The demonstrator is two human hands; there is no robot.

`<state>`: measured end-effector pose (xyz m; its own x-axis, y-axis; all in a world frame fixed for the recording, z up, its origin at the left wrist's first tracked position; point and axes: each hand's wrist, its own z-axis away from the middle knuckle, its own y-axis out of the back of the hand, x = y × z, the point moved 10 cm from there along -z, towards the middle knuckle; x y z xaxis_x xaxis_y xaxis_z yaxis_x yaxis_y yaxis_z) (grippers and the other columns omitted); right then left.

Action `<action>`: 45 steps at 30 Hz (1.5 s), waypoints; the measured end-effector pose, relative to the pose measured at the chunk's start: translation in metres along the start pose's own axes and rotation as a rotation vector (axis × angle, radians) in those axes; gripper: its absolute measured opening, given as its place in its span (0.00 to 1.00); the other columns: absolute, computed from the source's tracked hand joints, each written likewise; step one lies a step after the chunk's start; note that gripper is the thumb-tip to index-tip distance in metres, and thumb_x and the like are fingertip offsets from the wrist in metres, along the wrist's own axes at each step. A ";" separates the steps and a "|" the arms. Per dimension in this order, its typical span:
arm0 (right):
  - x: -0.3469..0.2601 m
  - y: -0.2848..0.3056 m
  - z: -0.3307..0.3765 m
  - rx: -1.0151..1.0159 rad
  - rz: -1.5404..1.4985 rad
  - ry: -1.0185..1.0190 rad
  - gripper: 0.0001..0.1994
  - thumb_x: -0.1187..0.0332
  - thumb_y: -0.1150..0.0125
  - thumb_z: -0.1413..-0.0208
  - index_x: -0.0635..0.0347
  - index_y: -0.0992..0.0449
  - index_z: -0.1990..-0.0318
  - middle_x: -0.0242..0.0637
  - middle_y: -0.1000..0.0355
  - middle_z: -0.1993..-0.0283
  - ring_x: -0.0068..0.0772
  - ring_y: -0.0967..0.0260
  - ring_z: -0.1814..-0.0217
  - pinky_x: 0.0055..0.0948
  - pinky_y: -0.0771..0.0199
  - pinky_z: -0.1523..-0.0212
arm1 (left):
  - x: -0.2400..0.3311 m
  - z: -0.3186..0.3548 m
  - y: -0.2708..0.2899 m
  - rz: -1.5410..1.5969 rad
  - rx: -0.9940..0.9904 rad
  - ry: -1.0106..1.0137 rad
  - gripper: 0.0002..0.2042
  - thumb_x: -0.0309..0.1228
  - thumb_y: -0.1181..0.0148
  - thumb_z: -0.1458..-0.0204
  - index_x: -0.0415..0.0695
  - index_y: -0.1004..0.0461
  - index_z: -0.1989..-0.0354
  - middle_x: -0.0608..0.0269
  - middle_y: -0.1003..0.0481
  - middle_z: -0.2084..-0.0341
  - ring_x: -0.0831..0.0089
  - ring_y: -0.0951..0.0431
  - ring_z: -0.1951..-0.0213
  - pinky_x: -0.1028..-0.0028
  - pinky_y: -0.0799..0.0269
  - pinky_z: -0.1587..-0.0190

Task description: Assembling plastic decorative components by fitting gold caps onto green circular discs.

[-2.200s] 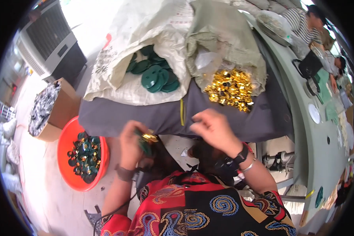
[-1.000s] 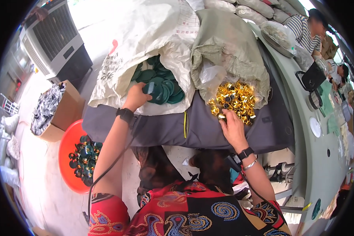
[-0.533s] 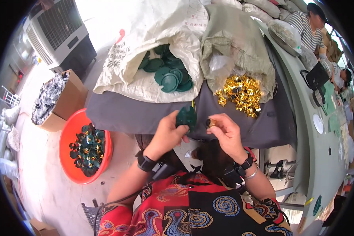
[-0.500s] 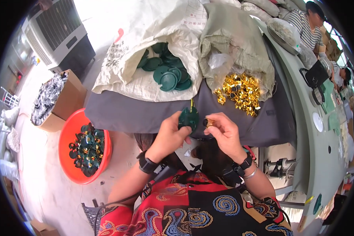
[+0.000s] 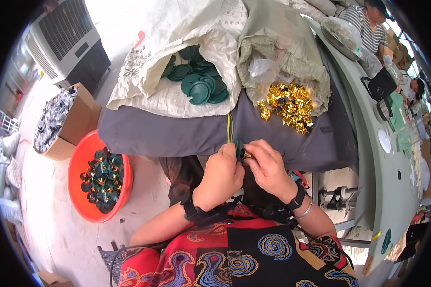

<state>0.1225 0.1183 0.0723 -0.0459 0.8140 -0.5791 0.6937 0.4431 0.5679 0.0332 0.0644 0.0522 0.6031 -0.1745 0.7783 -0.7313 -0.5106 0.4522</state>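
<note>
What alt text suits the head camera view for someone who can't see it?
A person's left hand holds a green disc and the right hand a gold piece, close together. Beyond, on dark cloth, lie a white sack of green discs and a greenish sack of gold pieces; an orange tub of both stands at left.

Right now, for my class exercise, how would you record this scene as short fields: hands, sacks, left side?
Left hand: pinching a green disc, nearly edge-on
Right hand: pinching a gold piece close to the disc; contact unclear
White sack: open, green discs inside
Olive sack: gold pieces heaped at its mouth
Left side: orange basin of green-and-gold pieces; cardboard box beyond
</note>
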 end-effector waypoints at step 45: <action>-0.034 -0.022 -0.001 -0.145 0.342 0.342 0.18 0.75 0.39 0.49 0.70 0.34 0.51 0.44 0.33 0.64 0.41 0.28 0.71 0.33 0.25 0.71 | -0.020 0.017 0.014 0.404 -0.127 0.309 0.09 0.18 0.46 0.57 0.34 0.34 0.66 0.47 0.31 0.81 0.54 0.27 0.79 0.61 0.35 0.74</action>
<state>0.1077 0.0819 0.0801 -0.0832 0.9875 -0.1342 0.6040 0.1571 0.7813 0.0169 0.0470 0.0359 0.1570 -0.0697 0.9851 -0.9307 -0.3442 0.1240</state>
